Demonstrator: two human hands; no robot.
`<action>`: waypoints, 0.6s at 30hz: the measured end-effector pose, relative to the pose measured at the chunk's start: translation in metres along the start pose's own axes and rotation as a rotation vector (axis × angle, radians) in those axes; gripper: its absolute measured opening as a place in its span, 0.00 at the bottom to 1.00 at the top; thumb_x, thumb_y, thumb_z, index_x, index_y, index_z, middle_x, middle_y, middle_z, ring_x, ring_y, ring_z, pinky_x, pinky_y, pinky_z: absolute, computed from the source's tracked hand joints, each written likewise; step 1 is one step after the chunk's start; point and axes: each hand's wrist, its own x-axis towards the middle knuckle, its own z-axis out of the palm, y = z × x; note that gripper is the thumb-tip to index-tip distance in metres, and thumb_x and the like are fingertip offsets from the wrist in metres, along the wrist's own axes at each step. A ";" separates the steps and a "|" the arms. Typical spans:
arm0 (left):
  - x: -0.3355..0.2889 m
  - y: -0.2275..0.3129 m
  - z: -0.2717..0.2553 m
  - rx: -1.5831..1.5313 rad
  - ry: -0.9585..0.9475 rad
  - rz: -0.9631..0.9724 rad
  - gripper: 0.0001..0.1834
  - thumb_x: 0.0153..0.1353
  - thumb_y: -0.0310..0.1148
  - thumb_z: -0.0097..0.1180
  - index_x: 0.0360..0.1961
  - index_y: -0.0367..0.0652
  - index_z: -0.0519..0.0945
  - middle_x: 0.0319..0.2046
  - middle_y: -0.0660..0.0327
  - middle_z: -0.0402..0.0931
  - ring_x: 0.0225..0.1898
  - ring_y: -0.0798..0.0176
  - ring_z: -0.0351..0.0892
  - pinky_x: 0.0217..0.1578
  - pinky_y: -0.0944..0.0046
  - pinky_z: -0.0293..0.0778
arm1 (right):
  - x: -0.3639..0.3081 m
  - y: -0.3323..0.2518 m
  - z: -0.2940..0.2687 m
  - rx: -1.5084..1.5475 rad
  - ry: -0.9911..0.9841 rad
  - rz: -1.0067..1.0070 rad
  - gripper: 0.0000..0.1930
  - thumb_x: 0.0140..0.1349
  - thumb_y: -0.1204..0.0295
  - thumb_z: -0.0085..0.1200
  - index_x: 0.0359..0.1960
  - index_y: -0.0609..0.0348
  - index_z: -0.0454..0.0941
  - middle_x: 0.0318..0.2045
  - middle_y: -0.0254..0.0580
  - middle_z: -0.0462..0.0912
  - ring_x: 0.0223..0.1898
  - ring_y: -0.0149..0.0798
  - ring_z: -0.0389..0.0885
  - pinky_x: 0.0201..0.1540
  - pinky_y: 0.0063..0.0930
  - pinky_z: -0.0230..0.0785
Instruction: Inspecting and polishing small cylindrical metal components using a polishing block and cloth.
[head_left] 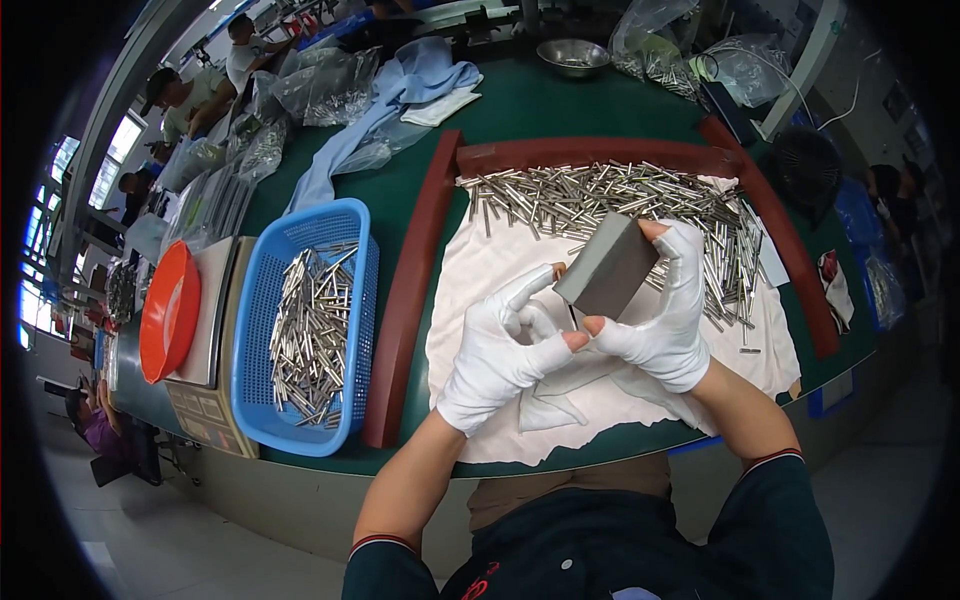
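Note:
Both hands wear white gloves with bare fingertips and meet over a white cloth (pixel 480 350). My right hand (pixel 665 320) grips a grey rectangular block (pixel 610 268) that looks like a sanding block, fingers on its far edge and thumb near its lower edge. My left hand (pixel 505 345) is curled at the block's left corner, its index fingertip next to the block and its thumb close to my right thumb. Between that finger and thumb shows a thin dark rod (pixel 573 316), partly hidden. Beyond the hands lies a heap of short shiny metal pins (pixel 590 190) on the cloth.
Dark red rails (pixel 410 300) frame the cloth on the green table (pixel 530 105). To the left stand a blue basket (pixel 362 300) of metal pins, a scale (pixel 210 300) and an orange-red bowl (pixel 170 310). A metal bowl (pixel 572 58) and plastic bags (pixel 325 85) lie farther back. Other people sit at left.

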 end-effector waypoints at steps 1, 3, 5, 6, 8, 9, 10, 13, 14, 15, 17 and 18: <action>0.000 0.001 0.001 -0.002 0.001 -0.001 0.35 0.49 0.28 0.69 0.58 0.30 0.69 0.17 0.68 0.73 0.21 0.81 0.66 0.23 0.79 0.61 | 0.000 -0.002 0.000 -0.017 0.016 0.003 0.45 0.33 0.60 0.73 0.55 0.60 0.62 0.43 0.45 0.66 0.45 0.43 0.68 0.47 0.35 0.64; -0.001 0.008 0.002 -0.010 0.010 -0.015 0.36 0.48 0.27 0.69 0.59 0.30 0.67 0.17 0.67 0.73 0.21 0.81 0.67 0.23 0.79 0.61 | -0.003 0.000 -0.001 -0.026 0.017 -0.023 0.45 0.34 0.60 0.73 0.55 0.60 0.62 0.43 0.45 0.66 0.45 0.43 0.67 0.47 0.34 0.64; -0.003 0.015 0.000 -0.101 0.033 -0.048 0.37 0.48 0.26 0.69 0.59 0.31 0.67 0.17 0.67 0.73 0.21 0.81 0.67 0.23 0.79 0.62 | -0.005 0.004 -0.003 -0.033 0.021 -0.049 0.45 0.34 0.60 0.73 0.55 0.61 0.62 0.43 0.45 0.66 0.45 0.43 0.67 0.47 0.34 0.64; -0.003 0.017 0.000 -0.191 0.056 -0.080 0.38 0.48 0.26 0.69 0.60 0.31 0.66 0.17 0.67 0.74 0.21 0.81 0.67 0.23 0.79 0.62 | -0.005 0.007 -0.005 -0.111 -0.021 -0.059 0.45 0.34 0.60 0.74 0.55 0.61 0.62 0.44 0.46 0.66 0.45 0.42 0.67 0.47 0.34 0.64; -0.003 0.012 -0.002 -0.114 0.056 -0.031 0.38 0.47 0.25 0.69 0.60 0.32 0.66 0.17 0.67 0.74 0.21 0.81 0.67 0.23 0.78 0.62 | -0.004 0.008 -0.004 -0.186 -0.062 -0.074 0.46 0.34 0.59 0.74 0.55 0.61 0.62 0.44 0.46 0.65 0.46 0.42 0.68 0.48 0.34 0.64; -0.003 0.008 -0.004 -0.038 0.053 0.015 0.39 0.47 0.25 0.69 0.61 0.33 0.66 0.18 0.67 0.74 0.21 0.80 0.68 0.23 0.78 0.62 | -0.003 0.007 -0.002 -0.129 -0.007 -0.066 0.46 0.34 0.59 0.74 0.56 0.61 0.61 0.45 0.46 0.65 0.46 0.42 0.68 0.48 0.34 0.64; -0.003 0.005 -0.004 -0.018 0.019 0.063 0.39 0.48 0.26 0.69 0.62 0.36 0.66 0.18 0.66 0.74 0.21 0.80 0.68 0.23 0.78 0.63 | -0.003 0.007 -0.003 -0.074 0.044 -0.057 0.46 0.34 0.59 0.74 0.56 0.61 0.61 0.45 0.46 0.65 0.46 0.42 0.68 0.49 0.34 0.65; -0.003 0.008 -0.004 0.013 -0.017 -0.011 0.39 0.48 0.27 0.69 0.62 0.36 0.66 0.19 0.66 0.75 0.21 0.80 0.68 0.23 0.77 0.64 | -0.005 0.010 -0.003 -0.065 0.018 -0.015 0.47 0.35 0.58 0.74 0.57 0.61 0.61 0.46 0.46 0.65 0.47 0.42 0.68 0.49 0.34 0.65; -0.003 0.010 -0.003 0.010 -0.019 -0.012 0.39 0.48 0.27 0.69 0.62 0.36 0.66 0.19 0.66 0.75 0.21 0.80 0.68 0.23 0.77 0.64 | -0.005 0.010 -0.003 -0.068 0.016 -0.013 0.47 0.35 0.58 0.74 0.57 0.61 0.61 0.46 0.46 0.65 0.47 0.42 0.68 0.49 0.34 0.65; -0.003 0.011 -0.002 -0.009 -0.023 -0.026 0.39 0.49 0.28 0.69 0.62 0.36 0.66 0.19 0.66 0.75 0.21 0.80 0.67 0.23 0.77 0.64 | -0.005 0.011 -0.002 -0.053 0.023 -0.021 0.47 0.35 0.58 0.73 0.57 0.61 0.61 0.46 0.46 0.65 0.47 0.42 0.68 0.49 0.34 0.65; -0.003 0.010 -0.001 -0.029 -0.022 -0.040 0.39 0.49 0.28 0.69 0.62 0.36 0.66 0.19 0.66 0.74 0.21 0.80 0.67 0.23 0.77 0.63 | -0.003 0.011 -0.002 -0.034 0.027 -0.032 0.47 0.36 0.57 0.73 0.57 0.61 0.61 0.46 0.46 0.65 0.46 0.42 0.69 0.49 0.34 0.65; -0.003 0.008 -0.001 0.008 -0.032 -0.001 0.39 0.49 0.29 0.70 0.62 0.35 0.66 0.19 0.66 0.73 0.21 0.80 0.66 0.24 0.76 0.63 | -0.002 0.011 -0.002 0.008 0.008 -0.035 0.47 0.36 0.57 0.73 0.58 0.61 0.61 0.46 0.46 0.65 0.47 0.42 0.69 0.49 0.34 0.65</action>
